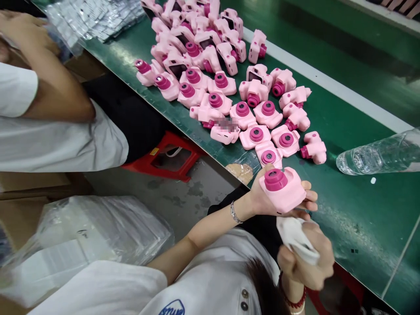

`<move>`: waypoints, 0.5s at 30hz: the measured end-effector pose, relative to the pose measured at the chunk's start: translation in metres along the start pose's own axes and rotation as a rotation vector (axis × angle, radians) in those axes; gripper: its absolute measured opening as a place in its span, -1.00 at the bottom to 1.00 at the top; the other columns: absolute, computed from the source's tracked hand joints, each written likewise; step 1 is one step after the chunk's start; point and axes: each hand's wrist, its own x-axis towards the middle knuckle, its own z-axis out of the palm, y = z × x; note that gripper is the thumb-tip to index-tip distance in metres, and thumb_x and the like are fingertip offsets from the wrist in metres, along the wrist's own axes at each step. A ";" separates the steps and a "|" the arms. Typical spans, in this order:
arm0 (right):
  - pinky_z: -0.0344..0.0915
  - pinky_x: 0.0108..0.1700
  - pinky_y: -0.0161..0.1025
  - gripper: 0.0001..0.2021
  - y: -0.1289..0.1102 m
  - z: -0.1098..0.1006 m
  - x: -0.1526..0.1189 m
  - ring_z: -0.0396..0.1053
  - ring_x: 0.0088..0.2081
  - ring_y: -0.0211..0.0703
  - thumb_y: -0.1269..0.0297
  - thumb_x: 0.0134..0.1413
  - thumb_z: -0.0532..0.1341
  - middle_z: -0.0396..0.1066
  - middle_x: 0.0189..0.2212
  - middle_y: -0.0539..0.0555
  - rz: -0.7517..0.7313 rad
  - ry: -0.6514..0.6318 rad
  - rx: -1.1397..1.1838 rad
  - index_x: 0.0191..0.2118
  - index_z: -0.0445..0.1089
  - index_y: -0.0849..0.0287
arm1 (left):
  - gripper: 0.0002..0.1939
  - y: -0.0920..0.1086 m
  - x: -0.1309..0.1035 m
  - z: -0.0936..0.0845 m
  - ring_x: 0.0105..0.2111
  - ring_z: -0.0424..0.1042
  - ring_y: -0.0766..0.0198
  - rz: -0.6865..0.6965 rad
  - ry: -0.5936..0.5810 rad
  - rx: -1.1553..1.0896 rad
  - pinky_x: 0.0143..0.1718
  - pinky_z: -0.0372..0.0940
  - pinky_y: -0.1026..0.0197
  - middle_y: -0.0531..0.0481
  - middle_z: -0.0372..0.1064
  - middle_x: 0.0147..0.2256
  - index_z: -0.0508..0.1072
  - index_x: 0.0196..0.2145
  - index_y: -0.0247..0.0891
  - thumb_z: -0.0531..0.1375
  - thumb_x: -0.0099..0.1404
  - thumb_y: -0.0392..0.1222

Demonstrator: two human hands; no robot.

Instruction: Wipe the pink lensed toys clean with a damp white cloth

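Observation:
A pink toy camera [290, 192] with a dark pink lens rests in my left hand [262, 199], lens facing up, the fingers curled round its far side. Just below it my right hand [316, 251] is closed on a white cloth [297, 238], whose upper end comes close to the camera's lower edge. Motion blurs the right hand a little. Beyond my hands, several more pink toy cameras [269, 155] lie on the green table, some lens up and others on their sides.
A clear plastic bottle [370, 158] lies on the green table [364, 205] at the right. Bagged items [98, 17] sit at the far left. A co-worker's arm [59, 87] reaches in there. Below are a red stool [167, 153] and a plastic-wrapped stack [98, 232].

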 end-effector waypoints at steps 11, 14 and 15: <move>0.24 -0.40 -0.33 -0.79 -0.013 0.025 0.025 0.30 -0.46 -0.31 0.50 0.29 0.15 0.36 -0.45 -0.01 -0.236 0.121 -0.094 -0.36 0.45 0.18 | -0.54 -0.010 -0.010 -0.015 -0.50 0.30 0.20 0.083 0.196 -0.062 -0.40 0.22 0.17 0.02 0.28 -0.54 0.35 -0.49 -0.22 0.30 0.12 0.25; 0.23 -0.42 -0.33 -0.81 -0.011 0.023 0.028 0.32 -0.47 -0.31 0.49 0.29 0.19 0.38 -0.47 -0.01 -0.098 0.093 -0.114 -0.36 0.46 0.16 | -0.63 -0.009 -0.011 -0.016 -0.49 0.35 0.22 0.201 0.281 -0.137 -0.37 0.26 0.20 0.00 0.37 -0.49 0.41 -0.40 -0.23 0.18 0.30 0.15; 0.24 -0.41 -0.32 -0.80 -0.011 0.022 0.028 0.33 -0.47 -0.30 0.48 0.30 0.19 0.39 -0.46 -0.01 -0.071 0.106 -0.096 -0.35 0.47 0.15 | -0.63 -0.009 -0.011 -0.015 -0.47 0.38 0.22 0.223 0.292 -0.148 -0.35 0.27 0.21 -0.01 0.38 -0.49 0.42 -0.39 -0.24 0.14 0.33 0.13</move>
